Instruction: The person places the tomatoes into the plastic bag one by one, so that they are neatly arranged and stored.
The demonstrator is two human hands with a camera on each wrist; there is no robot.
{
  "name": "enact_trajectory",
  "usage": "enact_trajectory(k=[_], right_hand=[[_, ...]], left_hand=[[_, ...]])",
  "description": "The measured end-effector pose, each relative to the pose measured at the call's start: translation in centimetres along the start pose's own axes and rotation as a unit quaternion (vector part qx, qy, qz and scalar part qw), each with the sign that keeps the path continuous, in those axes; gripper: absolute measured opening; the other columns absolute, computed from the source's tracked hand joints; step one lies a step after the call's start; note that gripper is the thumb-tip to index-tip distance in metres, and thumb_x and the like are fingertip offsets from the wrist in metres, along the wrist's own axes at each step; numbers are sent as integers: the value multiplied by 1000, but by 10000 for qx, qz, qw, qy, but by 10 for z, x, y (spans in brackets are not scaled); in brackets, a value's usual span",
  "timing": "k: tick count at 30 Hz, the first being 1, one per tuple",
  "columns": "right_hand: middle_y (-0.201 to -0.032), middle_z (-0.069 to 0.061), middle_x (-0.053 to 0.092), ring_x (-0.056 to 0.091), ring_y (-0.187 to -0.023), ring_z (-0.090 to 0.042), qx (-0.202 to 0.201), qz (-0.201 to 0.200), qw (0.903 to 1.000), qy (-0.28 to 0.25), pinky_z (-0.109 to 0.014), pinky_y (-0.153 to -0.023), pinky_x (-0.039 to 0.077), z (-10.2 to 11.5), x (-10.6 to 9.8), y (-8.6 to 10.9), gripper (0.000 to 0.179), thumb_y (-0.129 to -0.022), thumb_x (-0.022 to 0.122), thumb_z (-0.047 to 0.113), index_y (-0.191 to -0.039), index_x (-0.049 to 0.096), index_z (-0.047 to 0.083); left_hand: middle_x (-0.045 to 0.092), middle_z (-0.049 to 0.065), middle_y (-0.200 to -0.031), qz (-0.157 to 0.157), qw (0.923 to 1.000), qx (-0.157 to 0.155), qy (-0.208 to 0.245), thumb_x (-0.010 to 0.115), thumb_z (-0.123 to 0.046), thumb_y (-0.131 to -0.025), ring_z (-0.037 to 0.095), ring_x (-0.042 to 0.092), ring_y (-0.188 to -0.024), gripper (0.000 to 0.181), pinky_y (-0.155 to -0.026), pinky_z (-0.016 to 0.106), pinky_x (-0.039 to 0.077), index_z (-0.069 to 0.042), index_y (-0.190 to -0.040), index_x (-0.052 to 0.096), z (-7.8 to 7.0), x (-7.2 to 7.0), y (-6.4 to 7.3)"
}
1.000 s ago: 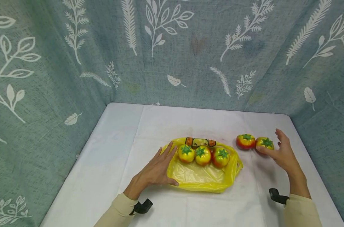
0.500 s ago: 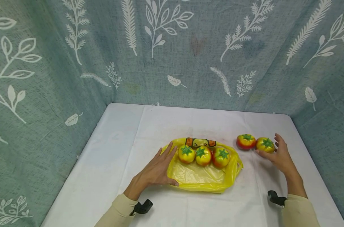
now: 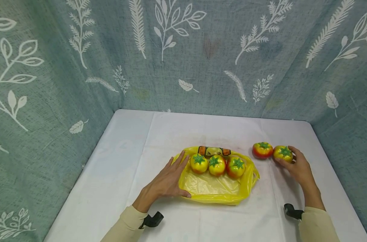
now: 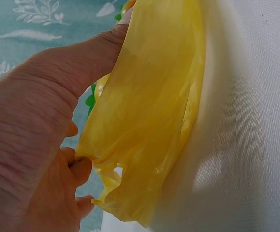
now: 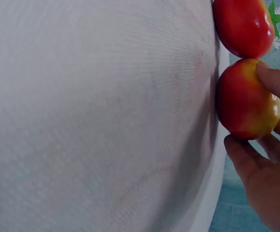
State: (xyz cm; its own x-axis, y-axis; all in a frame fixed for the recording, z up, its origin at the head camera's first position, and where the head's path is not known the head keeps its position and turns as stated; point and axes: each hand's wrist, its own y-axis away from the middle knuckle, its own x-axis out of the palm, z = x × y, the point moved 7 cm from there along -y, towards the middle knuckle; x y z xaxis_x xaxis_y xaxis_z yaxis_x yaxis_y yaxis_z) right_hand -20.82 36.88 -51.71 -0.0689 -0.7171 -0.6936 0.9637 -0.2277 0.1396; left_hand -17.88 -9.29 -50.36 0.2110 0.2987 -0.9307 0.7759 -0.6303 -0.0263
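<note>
My right hand (image 3: 300,168) curls round the right-hand tomato (image 3: 283,153), a glossy red-and-yellow one with a green leafy top. In the right wrist view the thumb lies against one side of this tomato (image 5: 248,104) and the fingers against the other. A second tomato (image 3: 262,150) sits right beside it on the table. With fingers spread, my left hand (image 3: 166,181) stretches the left end of a yellow plastic bag (image 3: 212,199). Its thumb goes behind the bag's film in the left wrist view. Inside the bag stand three tomatoes (image 3: 216,165) in a row.
A white cloth (image 3: 135,134) covers the table. Green-grey curtains (image 3: 183,67) with white leaf prints hang behind and at both sides. An orange-and-black print (image 3: 213,151) shows on the bag's back rim. Each wrist wears a black camera mount (image 3: 153,219).
The right hand has moved in from the right, its spread fingers closing round the right-hand tomato, which stays in place. The left hand and the bag look unchanged.
</note>
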Motion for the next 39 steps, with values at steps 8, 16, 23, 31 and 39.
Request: enact_trajectory(k=[8,16,23,31,39], right_hand=[[-153,-41,22,33,-134,-60,102,-19,9999,118,-68,-106,35,-2,0,1,81,-100,65,25,-156,17,-8],[-154,-41,21,32,-135,-60,283,29,9995,155,-67,-106,36,-3,0,6,82,-101,64,28,-157,15,-7],[-155,-39,22,33,-135,-59,321,-55,9994,69,-66,-105,38,-5,0,12,83,-101,64,32,-158,16,-6],[-154,-34,31,41,-131,-55,-97,-487,9985,238,-63,-101,42,-24,-2,7,91,-97,61,54,-159,21,0],[-152,-36,32,41,-131,-57,-338,-574,9976,-182,-65,-99,43,32,-7,45,84,-98,66,40,-157,25,-4]], left_hand=[[2,20,-168,-18,10000,34,-3,84,-69,-65,28,17,-153,140,-124,52,12,-3,-162,9,-1,0,0],[2,20,-168,16,10000,23,-18,84,-69,-65,28,17,-153,139,-124,51,12,-2,-162,10,-1,-1,-1],[3,20,-168,20,10000,6,28,84,-69,-65,28,17,-153,139,-124,51,12,-2,-162,10,-1,-1,0],[3,20,-168,3,10000,-25,76,84,-70,-65,29,18,-153,139,-124,52,11,-3,-162,10,-2,-1,-2],[4,20,-168,-15,10000,11,93,84,-70,-65,29,19,-153,139,-123,53,12,-3,-162,11,-2,-1,-3]])
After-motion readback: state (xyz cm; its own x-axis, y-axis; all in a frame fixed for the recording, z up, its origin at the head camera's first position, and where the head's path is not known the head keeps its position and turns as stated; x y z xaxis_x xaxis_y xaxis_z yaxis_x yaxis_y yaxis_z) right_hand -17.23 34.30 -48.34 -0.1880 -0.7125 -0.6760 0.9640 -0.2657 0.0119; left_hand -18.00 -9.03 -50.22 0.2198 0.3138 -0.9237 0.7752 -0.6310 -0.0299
